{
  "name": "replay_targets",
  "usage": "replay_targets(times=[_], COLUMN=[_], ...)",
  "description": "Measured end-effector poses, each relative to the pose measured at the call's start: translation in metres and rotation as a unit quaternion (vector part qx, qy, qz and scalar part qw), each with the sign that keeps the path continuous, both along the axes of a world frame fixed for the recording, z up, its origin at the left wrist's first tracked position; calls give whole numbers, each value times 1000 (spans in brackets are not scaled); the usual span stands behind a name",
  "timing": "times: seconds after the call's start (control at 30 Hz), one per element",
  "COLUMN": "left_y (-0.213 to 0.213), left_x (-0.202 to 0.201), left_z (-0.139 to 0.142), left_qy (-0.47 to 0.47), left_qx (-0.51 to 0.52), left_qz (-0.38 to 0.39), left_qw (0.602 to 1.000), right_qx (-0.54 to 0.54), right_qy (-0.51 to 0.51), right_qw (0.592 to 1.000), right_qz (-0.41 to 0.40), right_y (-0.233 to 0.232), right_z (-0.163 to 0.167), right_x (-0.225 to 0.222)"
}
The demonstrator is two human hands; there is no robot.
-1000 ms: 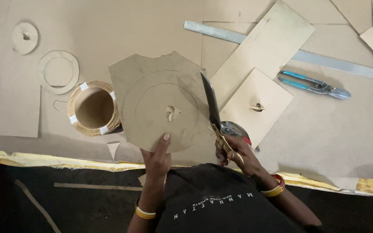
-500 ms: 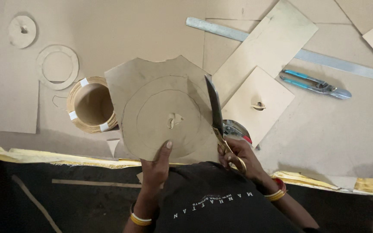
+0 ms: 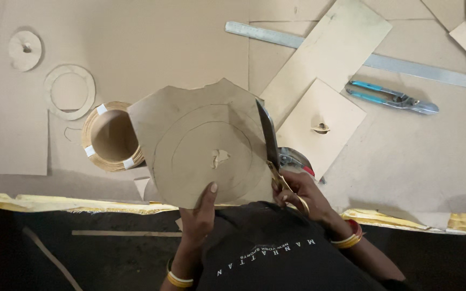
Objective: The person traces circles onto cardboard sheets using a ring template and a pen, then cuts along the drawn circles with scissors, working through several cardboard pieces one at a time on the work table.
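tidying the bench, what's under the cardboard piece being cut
Under the marked cardboard piece, held by the left hand, the tape roll pokes out at left, its right edge covered. A small cardboard scrap peeks out below. Anything else beneath is hidden.

The cardboard sheet (image 3: 200, 145) is tan, roughly cut with jagged edges, has circles drawn on it and a small torn hole in the middle. Gold-handled scissors (image 3: 273, 151) bite into its right edge, blades pointing up.
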State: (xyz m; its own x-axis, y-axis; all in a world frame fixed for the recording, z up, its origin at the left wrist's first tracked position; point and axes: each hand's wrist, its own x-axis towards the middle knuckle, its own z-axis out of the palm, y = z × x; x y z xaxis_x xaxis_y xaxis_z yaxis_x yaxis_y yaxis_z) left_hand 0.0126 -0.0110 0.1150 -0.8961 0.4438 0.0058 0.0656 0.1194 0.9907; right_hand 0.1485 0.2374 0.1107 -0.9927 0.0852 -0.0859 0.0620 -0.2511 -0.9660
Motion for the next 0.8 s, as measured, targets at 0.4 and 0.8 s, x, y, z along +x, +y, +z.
replay_targets(times=[0.4, 0.8], left_y=[0, 5], left_x=[2, 0], left_z=[-14, 4], left_qy=[193, 182], left_qx=[-50, -57], left_qz=[-36, -52], left_qw=[979, 980], right_qx=[-27, 83], right_qy=[4, -90], right_qw=[1000, 991], right_qz=[-8, -52], right_y=[-6, 2], right_z=[-1, 10], right_x=[1, 2])
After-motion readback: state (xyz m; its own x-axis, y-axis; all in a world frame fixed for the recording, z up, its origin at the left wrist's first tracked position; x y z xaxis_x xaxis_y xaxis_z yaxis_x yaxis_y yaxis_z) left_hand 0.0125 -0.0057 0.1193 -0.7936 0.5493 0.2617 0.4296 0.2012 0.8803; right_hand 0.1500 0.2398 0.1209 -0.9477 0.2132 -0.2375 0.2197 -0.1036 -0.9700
